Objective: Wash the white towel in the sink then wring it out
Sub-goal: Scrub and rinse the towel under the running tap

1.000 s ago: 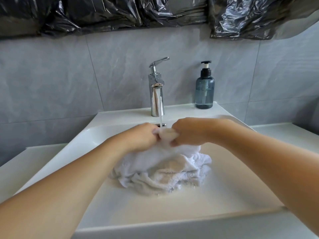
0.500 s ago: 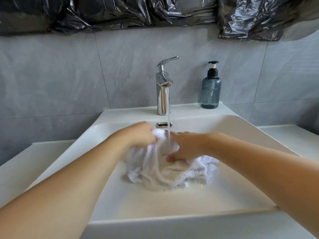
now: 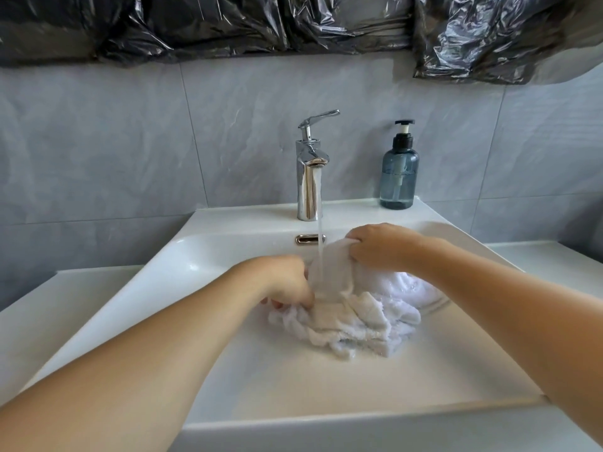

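Centrally, both hands are gripping the white towel (image 3: 352, 308) in the sink (image 3: 228, 370): left hand (image 3: 287, 282) clutching its near fold, right hand (image 3: 381, 244) lifting a fold under the tap's (image 3: 310, 177) running water.

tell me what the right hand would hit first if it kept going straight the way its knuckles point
The right hand, gripping the white towel, points left and slightly away. It would probably meet the water stream first, then the sink's back wall near the overflow slot, though depth is hard to judge.
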Demonstrator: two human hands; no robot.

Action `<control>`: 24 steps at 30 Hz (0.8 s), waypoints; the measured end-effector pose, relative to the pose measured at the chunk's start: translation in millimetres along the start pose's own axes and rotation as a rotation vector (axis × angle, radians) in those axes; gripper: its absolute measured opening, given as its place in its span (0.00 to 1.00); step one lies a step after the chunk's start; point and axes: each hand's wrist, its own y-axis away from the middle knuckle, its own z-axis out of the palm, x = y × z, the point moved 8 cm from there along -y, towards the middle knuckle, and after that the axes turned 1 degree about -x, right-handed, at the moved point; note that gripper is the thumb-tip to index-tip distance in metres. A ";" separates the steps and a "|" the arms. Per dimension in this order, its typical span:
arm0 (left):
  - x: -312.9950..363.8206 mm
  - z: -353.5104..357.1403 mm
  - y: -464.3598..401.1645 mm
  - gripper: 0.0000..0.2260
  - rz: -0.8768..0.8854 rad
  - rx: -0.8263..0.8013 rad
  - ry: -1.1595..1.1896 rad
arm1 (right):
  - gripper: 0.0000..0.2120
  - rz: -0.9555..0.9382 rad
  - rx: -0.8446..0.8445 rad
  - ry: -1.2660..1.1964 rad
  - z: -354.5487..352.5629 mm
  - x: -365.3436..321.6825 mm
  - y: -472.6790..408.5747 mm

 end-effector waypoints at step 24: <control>-6.0 -9.1 -10.7 0.15 0.027 0.088 0.299 | 0.16 0.063 -0.032 0.181 -10.0 11.3 -3.0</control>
